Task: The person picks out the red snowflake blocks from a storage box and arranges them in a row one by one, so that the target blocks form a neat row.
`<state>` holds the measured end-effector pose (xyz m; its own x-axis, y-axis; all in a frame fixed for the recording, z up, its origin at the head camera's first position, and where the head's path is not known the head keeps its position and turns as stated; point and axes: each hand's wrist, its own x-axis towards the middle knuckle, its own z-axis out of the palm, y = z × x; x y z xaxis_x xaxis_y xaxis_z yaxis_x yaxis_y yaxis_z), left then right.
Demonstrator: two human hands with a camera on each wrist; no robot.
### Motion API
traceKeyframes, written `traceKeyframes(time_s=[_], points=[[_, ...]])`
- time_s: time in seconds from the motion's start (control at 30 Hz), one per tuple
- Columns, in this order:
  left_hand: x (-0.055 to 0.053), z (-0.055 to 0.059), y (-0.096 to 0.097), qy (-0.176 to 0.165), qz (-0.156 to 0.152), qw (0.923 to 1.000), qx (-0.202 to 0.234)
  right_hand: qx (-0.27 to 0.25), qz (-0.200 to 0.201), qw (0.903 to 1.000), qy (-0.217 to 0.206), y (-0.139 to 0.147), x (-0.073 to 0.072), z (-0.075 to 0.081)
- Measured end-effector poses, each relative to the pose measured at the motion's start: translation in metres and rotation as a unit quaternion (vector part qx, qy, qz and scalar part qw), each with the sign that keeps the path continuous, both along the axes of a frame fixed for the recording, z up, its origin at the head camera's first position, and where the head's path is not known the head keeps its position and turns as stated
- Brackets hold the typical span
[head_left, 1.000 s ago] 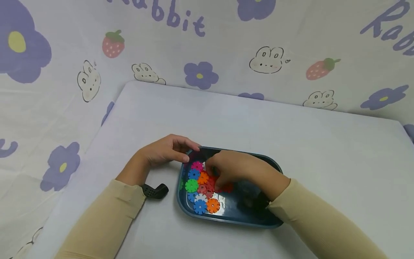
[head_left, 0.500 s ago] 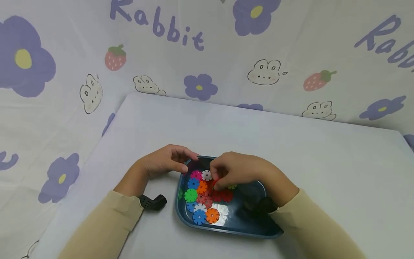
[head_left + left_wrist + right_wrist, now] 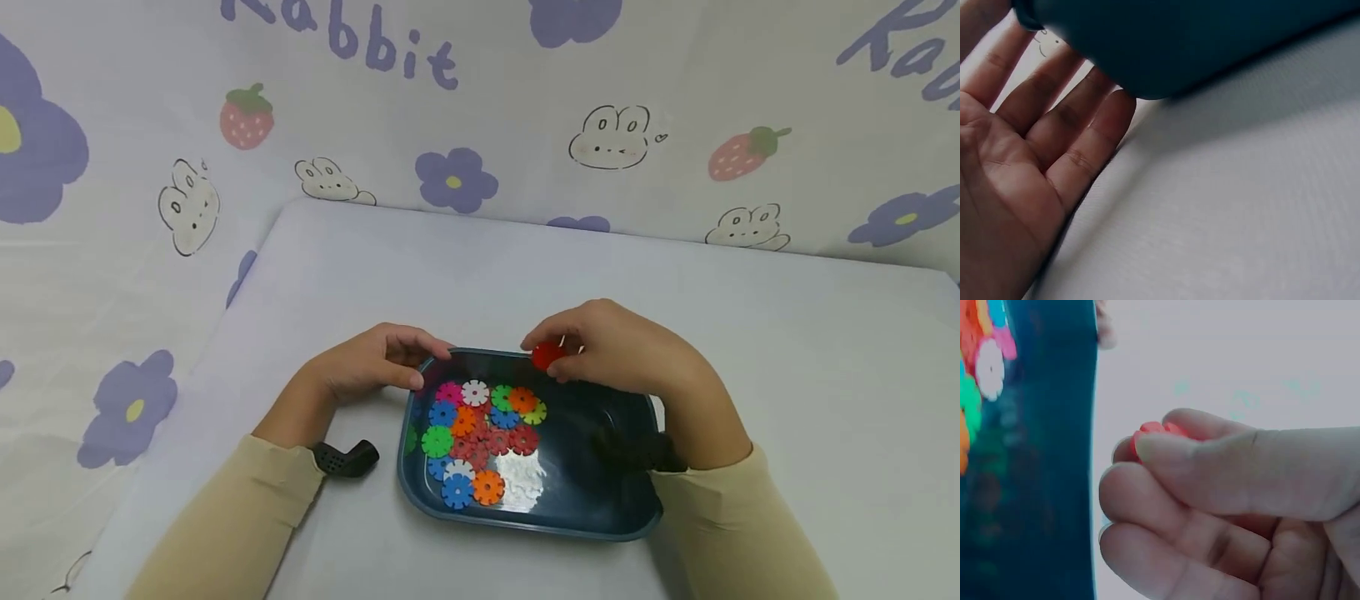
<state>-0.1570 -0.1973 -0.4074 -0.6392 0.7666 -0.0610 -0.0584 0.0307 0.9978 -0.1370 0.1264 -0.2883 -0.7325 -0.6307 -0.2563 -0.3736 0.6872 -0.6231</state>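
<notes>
A dark teal tray (image 3: pixel 555 527) holds several notched plastic building discs (image 3: pixel 498 442) in its left half, in blue, orange, green, red, white, pink and yellow. My right hand (image 3: pixel 626 346) pinches a red notched disc (image 3: pixel 548 356) between thumb and fingers, just above the tray's far rim. In the right wrist view the thumb covers most of this red disc (image 3: pixel 1150 428). At the tray's far left corner, my left hand (image 3: pixel 367 358) touches the rim with thumb and fingertips. The left wrist view shows its fingers (image 3: pixel 1079 159) nearly straight, reaching to the tray's outer wall (image 3: pixel 1166 44).
A white cloth covers the table (image 3: pixel 360 258). Behind it hangs a curtain (image 3: pixel 517 125) printed with flowers, rabbits and strawberries. Black wrist devices (image 3: pixel 347 458) sit at both sleeves, the right one over the tray's right side.
My right hand has lifted out of the disc pile with the red disc and moved right and back to the far rim. Discs it covered now show. My left hand stays at the corner.
</notes>
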Motion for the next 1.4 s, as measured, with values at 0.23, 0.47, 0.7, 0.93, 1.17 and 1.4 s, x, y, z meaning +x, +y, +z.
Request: traceKeyframes(time_s=[0.23,0.47,0.7,0.93,1.17,1.4], points=[[0.001,0.009,-0.006,-0.017,-0.013,0.9996,0.018,-0.039,-0.069,0.9967,0.022,0.026,-0.012,0.013],[0.003,0.009,-0.005,-0.016,0.001,0.9999,0.002,-0.127,-0.189,0.9737,-0.007,0.075,-0.034,-0.001],[0.006,0.007,-0.004,-0.025,0.013,0.9996,0.002,-0.146,-0.309,0.9371,-0.068,0.116,-0.067,-0.056],[0.006,0.005,0.001,-0.036,0.009,0.9993,-0.002,-0.088,-0.333,0.9373,-0.056,0.127,-0.071,-0.091],[0.004,0.011,0.002,-0.033,0.013,0.9994,0.002,-0.058,-0.327,0.9429,-0.025,0.126,-0.075,-0.094],[0.006,0.008,0.003,-0.042,0.009,0.9991,-0.001,-0.047,-0.321,0.9449,-0.048,0.127,-0.070,-0.094]])
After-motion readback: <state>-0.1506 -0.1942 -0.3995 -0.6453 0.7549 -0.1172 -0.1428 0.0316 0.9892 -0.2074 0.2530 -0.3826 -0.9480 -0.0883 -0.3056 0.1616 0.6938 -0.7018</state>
